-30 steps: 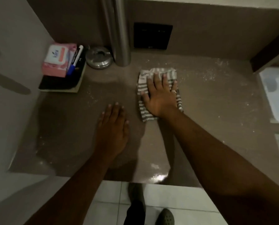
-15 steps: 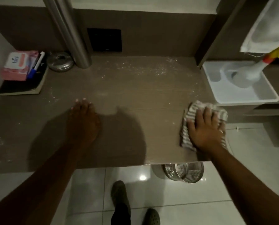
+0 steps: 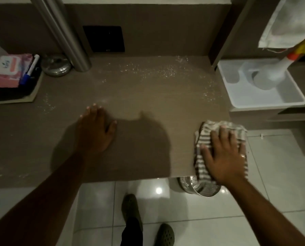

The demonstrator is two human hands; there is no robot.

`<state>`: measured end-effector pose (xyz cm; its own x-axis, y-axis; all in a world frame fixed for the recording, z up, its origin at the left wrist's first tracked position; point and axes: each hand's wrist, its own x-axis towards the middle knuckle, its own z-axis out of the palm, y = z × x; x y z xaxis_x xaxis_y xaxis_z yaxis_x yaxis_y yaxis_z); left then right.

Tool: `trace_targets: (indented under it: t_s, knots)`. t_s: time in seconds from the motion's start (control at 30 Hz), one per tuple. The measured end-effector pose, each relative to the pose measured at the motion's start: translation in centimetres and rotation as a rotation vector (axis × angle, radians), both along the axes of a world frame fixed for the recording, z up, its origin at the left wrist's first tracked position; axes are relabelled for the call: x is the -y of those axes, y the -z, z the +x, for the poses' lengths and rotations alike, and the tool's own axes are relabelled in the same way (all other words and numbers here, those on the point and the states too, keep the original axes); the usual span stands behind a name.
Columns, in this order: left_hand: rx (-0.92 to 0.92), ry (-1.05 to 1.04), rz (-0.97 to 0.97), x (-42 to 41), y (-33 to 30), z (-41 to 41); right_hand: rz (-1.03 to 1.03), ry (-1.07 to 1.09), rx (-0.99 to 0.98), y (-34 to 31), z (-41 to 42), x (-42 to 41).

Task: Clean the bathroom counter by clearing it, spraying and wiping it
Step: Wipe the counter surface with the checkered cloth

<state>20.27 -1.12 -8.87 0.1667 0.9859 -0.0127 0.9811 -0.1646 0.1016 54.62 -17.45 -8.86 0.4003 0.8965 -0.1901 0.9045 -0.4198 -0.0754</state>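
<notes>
Our right hand (image 3: 225, 157) lies flat with its fingers spread, pressing a crumpled striped cloth (image 3: 201, 153) onto the front right corner of the surface (image 3: 148, 96); part of the cloth hangs past the edge. A ring shows on one finger. Our left hand (image 3: 95, 130) rests palm down near the middle of the smooth brown surface, fingers straight and close together, holding nothing. White specks lie scattered along the back and right side of the surface.

At the back left stands a round metal pole (image 3: 63, 34), and just beside its foot sits a shiny domed metal dish (image 3: 56, 67). In the far left corner a pink packet (image 3: 9, 71) and a blue-capped pen (image 3: 30, 69) lie on a dark book (image 3: 15, 96).

To the right, a white plastic tray (image 3: 290, 102) holds a spray bottle (image 3: 275, 71) with an orange and yellow top. Below the surface's edge, a perforated metal bin (image 3: 199, 188) stands on glossy floor tiles (image 3: 219, 219).
</notes>
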Motion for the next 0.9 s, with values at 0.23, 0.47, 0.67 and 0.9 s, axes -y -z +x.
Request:
trace_targets:
  t_s: [0.23, 0.47, 0.67, 0.9]
  knots:
    - [0.024, -0.035, 0.016, -0.2, 0.9, 0.1, 0.04, 0.062, -0.01, 0.7, -5.5, -12.9]
    - [-0.019, -0.034, -0.024, -0.4, 0.3, 0.2, 0.143, -0.41, -0.084, 1.2, -13.5, -6.8]
    - [0.012, -0.015, -0.012, -0.3, 0.3, 0.0, 0.046, -0.172, -0.023, 0.8, -3.3, -3.1]
    - [-0.024, -0.042, -0.014, -0.7, 1.0, 0.0, 0.072, 0.427, -0.041, 0.1, -1.8, -16.0]
